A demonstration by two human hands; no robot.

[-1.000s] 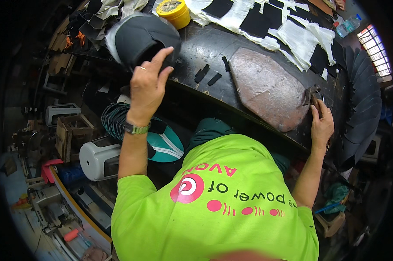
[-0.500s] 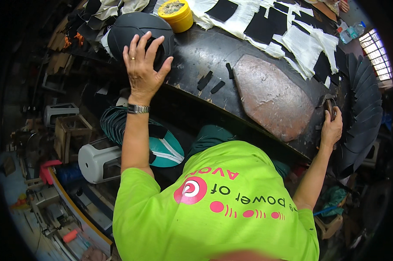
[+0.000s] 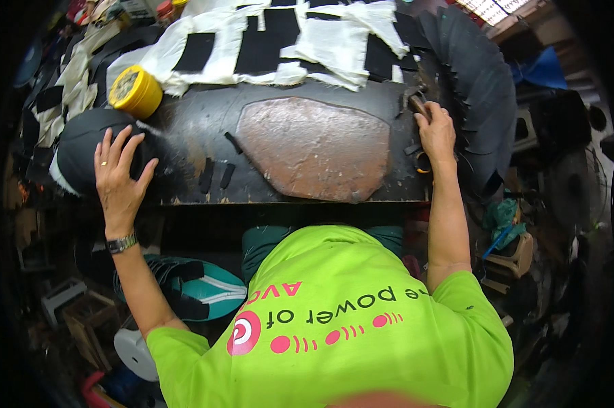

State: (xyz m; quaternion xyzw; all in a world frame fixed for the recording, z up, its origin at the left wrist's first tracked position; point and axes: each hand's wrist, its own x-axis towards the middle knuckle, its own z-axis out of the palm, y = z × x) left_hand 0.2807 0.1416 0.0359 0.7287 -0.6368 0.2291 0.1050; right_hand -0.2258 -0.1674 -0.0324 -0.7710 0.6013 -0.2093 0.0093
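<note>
My left hand (image 3: 121, 170) rests on a rounded stack of black shoe-upper pieces (image 3: 82, 146) at the table's left, fingers spread and not gripped round it. Pale lining shows at the stack's lower left edge. At the right side of the table, my right hand (image 3: 437, 136) is closed round the wooden handle of a hammer (image 3: 415, 102), its metal head by the fingertips. Between the hands lies a flat, brownish stone slab (image 3: 317, 146) with angled corners. Small black strips (image 3: 206, 175) lie left of the slab.
A yellow tub (image 3: 144, 95) stands behind the black stack. White cloth scraps and black patches (image 3: 269, 41) cover the table's far side. A fanned row of black pieces (image 3: 480, 102) lines the right end. Teal shoe uppers (image 3: 208, 289) sit below the front edge; a black tape roll (image 3: 422, 163) lies near my right wrist.
The whole view has turned, so the table edge now runs level and the slab sits nearer the middle. My left hand still touches the black stack, and my right hand still holds the hammer.
</note>
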